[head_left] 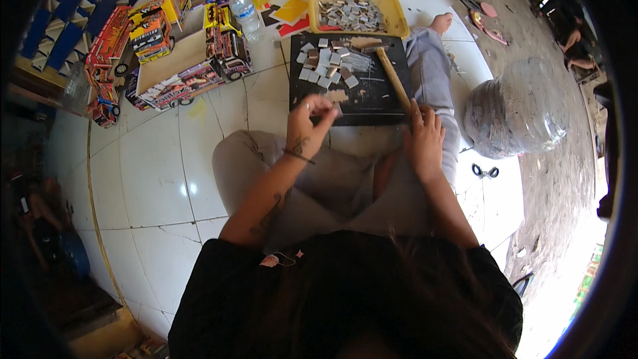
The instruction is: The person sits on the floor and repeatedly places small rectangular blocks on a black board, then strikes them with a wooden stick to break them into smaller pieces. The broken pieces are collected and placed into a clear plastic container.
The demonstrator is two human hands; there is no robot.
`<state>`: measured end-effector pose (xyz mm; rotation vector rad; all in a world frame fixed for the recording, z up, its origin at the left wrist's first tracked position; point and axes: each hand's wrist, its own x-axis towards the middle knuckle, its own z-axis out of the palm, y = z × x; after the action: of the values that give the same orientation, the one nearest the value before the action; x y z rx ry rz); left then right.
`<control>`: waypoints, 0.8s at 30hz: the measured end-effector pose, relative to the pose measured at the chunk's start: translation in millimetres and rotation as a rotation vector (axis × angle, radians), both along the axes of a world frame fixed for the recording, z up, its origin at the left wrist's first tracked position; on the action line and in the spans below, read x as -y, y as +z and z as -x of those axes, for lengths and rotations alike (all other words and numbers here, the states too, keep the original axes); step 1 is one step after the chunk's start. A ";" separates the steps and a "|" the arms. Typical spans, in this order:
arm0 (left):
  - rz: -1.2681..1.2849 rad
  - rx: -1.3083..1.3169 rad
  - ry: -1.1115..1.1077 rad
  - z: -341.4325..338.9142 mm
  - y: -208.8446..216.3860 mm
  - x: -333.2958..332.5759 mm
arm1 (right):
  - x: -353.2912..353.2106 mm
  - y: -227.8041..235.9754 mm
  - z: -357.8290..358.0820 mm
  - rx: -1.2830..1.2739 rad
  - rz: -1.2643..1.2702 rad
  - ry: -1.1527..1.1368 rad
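My left hand (311, 121) is over the near edge of a black board (372, 112), its thumb and fingers pinched on a small square piece (337, 108). My right hand (425, 138) is at the board's near right corner, fingers curled at the end of a hammer's wooden handle (394, 78). The handle slants across the board, pointing away from me. Several small silver and brown square pieces (323, 65) lie loose on the board, with thin nails or pins (359, 61) beside them and tan scraps (335, 96) nearer to me.
Behind the board stands a yellow tub (403, 26) of similar pieces. Toy trucks (179, 83) and a water bottle (244, 13) are at the left. A big plastic-wrapped bundle (512, 110) and scissors (485, 171) are at the right. My bent legs (246, 159) flank the board.
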<state>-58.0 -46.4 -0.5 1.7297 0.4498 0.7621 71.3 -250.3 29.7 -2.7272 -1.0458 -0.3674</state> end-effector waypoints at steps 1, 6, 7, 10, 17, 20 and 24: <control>0.067 -0.002 -0.057 5.9 2.1 7.6 | -3.2 8.2 4.5 -0.018 -0.121 0.079; 0.538 0.098 -0.329 26.1 -1.2 40.3 | -35.8 26.1 14.9 -0.996 -0.328 0.543; 0.509 0.069 -0.295 26.9 -3.4 37.5 | -43.3 25.2 10.7 -1.271 -0.306 0.607; 0.472 0.073 -0.219 27.1 -10.2 20.8 | -72.2 20.7 -23.1 -1.422 -0.228 0.491; -0.019 -0.152 -0.031 26.2 -7.7 -10.9 | -131.5 27.4 -113.3 -1.104 -0.744 0.169; -0.401 -0.175 -0.010 12.6 -0.3 -20.1 | -110.9 19.9 -102.8 -0.390 0.080 0.474; -0.740 -0.226 0.086 -35.0 6.9 -30.8 | -102.0 7.0 -83.7 0.023 0.253 0.529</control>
<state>-23.0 -15.6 6.4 2.5180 0.4226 0.8600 155.0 -148.2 36.7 -2.5051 -1.8610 -0.1858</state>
